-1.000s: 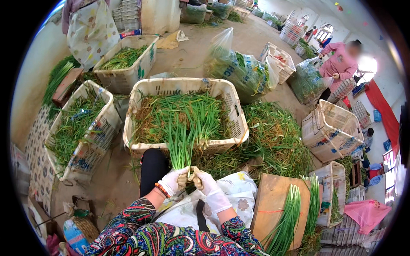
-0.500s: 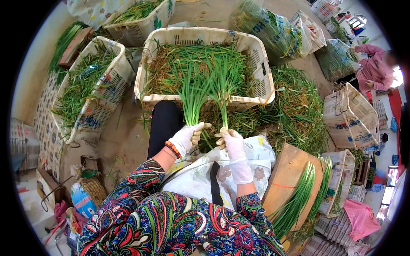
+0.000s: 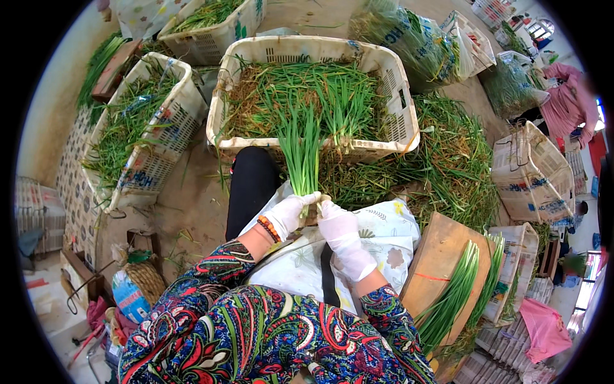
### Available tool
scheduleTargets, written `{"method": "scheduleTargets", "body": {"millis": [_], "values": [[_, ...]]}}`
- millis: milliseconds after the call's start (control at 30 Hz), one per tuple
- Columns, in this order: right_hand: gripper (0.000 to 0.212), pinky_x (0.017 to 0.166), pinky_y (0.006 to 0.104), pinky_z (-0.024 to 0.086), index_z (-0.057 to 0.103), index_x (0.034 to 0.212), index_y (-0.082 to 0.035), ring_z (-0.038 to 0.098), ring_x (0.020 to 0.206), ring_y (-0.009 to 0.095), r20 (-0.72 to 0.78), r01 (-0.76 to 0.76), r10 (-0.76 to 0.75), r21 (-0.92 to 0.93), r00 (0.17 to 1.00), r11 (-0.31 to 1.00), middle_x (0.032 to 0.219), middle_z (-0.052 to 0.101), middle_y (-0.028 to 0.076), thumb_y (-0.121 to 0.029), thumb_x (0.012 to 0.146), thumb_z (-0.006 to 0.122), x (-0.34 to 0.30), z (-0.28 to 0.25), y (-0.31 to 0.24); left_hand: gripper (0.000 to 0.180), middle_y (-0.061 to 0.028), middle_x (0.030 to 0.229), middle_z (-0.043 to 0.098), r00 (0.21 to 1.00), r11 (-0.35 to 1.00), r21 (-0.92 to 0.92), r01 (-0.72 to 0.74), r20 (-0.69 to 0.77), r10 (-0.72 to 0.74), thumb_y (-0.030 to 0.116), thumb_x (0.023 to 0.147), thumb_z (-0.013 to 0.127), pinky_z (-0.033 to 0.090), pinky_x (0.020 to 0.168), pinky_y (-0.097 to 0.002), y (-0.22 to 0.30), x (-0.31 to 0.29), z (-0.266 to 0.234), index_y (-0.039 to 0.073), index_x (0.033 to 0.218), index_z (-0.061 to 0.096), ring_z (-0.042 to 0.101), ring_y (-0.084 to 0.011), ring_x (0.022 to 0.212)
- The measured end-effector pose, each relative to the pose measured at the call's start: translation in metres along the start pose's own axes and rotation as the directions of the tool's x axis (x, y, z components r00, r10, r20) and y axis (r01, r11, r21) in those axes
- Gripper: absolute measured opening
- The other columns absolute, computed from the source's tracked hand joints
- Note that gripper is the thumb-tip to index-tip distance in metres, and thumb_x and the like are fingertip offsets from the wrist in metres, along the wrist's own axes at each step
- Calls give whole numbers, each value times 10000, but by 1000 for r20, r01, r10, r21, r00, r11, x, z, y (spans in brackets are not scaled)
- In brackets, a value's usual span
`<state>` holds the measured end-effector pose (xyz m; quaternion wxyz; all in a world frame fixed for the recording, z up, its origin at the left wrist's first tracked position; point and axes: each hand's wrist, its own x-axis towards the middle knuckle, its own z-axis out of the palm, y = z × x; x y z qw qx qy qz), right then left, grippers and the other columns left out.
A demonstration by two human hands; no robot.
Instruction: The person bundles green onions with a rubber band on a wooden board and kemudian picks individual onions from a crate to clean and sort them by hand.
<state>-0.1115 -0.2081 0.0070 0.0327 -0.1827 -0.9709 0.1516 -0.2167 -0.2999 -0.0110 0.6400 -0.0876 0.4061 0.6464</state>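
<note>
My left hand (image 3: 295, 212), white-gloved with an orange bead bracelet at the wrist, is closed around a bunch of green chives (image 3: 302, 150). Their leaves point away from me, and the pale stalk ends are in my fist. My right hand (image 3: 339, 224), gloved too, is closed with its fingertips against the stalks beside the left; what it pinches is hidden. Beyond both hands stands a white plastic crate (image 3: 311, 46) of loose chives and brown dry leaves. More chives (image 3: 345, 118) lie at its front edge, pale ends toward me.
A heap of trimmed leaves (image 3: 457, 166) lies right of the crate. Sorted chives (image 3: 451, 291) rest on a wooden board (image 3: 422, 265) at my right. Another filled crate (image 3: 157, 144) stands left, stuffed plastic bags (image 3: 416, 54) at the back. A person in pink (image 3: 569, 102) is far right.
My right hand has moved in against the left one. The separate thin bunch it held upright no longer shows in it. The left hand still grips its bunch, and the view has shifted slightly.
</note>
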Motion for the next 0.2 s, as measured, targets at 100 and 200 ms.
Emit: {"method": "scheduleTargets", "body": {"millis": [100, 200], "values": [[138, 474, 420, 445, 463, 729, -85, 568, 527, 298, 31, -15, 17, -56, 999, 998, 589, 559, 111, -212, 768, 500, -2, -2, 20, 284, -91, 985, 597, 998, 999, -31, 13, -61, -15, 219, 893, 419, 493, 720, -321, 12, -8, -2, 16, 1063, 521, 591, -180, 806], [153, 465, 392, 451, 463, 684, -99, 581, 527, 255, 1, -249, 249, -39, 968, 968, 610, 561, 117, -183, 812, 453, 1, -35, 28, 290, -105, 992, 598, 993, 996, -87, -19, 112, 29, 224, 895, 416, 469, 772, -306, 22, -17, -20, 1, 1061, 498, 583, -155, 729]]}}
